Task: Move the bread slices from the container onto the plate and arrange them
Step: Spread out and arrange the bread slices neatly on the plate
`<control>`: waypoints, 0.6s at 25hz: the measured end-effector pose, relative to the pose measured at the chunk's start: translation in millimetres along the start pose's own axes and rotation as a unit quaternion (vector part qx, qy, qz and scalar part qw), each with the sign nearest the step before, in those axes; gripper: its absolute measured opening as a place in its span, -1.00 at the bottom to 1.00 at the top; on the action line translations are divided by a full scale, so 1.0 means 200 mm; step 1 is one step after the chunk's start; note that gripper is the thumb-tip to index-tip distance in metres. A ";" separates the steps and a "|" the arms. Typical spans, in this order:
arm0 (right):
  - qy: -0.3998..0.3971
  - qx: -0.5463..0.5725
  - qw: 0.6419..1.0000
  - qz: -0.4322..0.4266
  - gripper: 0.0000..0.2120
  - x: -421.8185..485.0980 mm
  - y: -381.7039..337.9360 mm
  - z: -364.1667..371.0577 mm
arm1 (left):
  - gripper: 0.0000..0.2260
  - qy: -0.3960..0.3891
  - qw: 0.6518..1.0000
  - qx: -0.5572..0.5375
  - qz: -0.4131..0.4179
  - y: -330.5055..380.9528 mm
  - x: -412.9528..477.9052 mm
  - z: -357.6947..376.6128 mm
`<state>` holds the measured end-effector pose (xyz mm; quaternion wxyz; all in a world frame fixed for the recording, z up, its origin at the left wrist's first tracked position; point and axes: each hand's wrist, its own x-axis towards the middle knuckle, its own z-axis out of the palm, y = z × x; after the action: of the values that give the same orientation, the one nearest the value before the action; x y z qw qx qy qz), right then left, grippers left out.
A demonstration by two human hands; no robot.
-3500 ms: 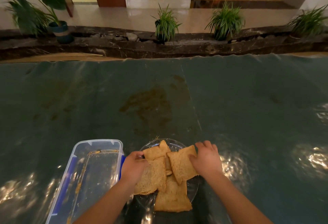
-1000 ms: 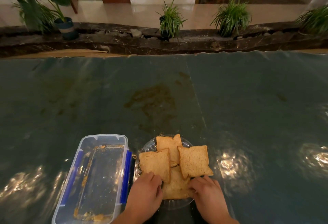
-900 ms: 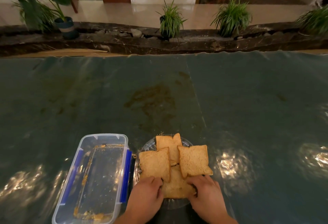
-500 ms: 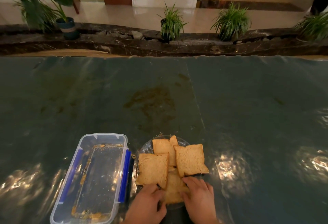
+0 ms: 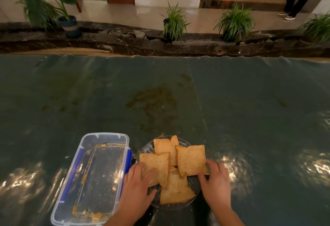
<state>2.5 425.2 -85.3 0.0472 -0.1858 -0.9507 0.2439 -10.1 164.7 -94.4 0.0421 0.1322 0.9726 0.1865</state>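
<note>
— How far along, starting from the left?

— The container point(image 5: 92, 179) holds only crumbs, so the moving looks done. Left hand point(image 5: 137, 188) lies flat, fingers spread on the left slice point(image 5: 157, 165).

— And the rest?

— Four slices fan out, overlapping, on the plate point(image 5: 193, 184). Right hand point(image 5: 215, 182) pinches the right slice point(image 5: 191, 159) at its near corner. Only tidying left, I'd say.

— Anything in the way?

— No. Stained table point(image 5: 250, 109), plants point(image 5: 174, 22) well beyond.

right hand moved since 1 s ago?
Yes. The right hand has shifted from the nearest slice at the plate front, rightward and away from the container, to the right slice corner.
</note>
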 end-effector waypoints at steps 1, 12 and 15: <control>-0.028 -0.004 0.999 0.040 -0.54 0.05 0.00 0.00 | -0.47 -0.012 1.000 0.008 -0.003 0.00 0.01 0.00; -0.144 0.357 0.897 0.215 -0.93 0.19 -0.06 -0.07 | -0.55 -0.072 0.990 0.121 0.020 0.02 0.09 -0.02; -0.144 0.399 0.878 0.221 -0.93 0.16 -0.05 -0.10 | -0.64 -0.034 0.996 0.085 0.024 0.01 0.08 -0.02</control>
<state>-27.4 438.7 -64.0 -0.0748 -0.3193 -0.7032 0.6308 -24.8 170.1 -89.9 0.0591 0.1646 0.9795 0.0997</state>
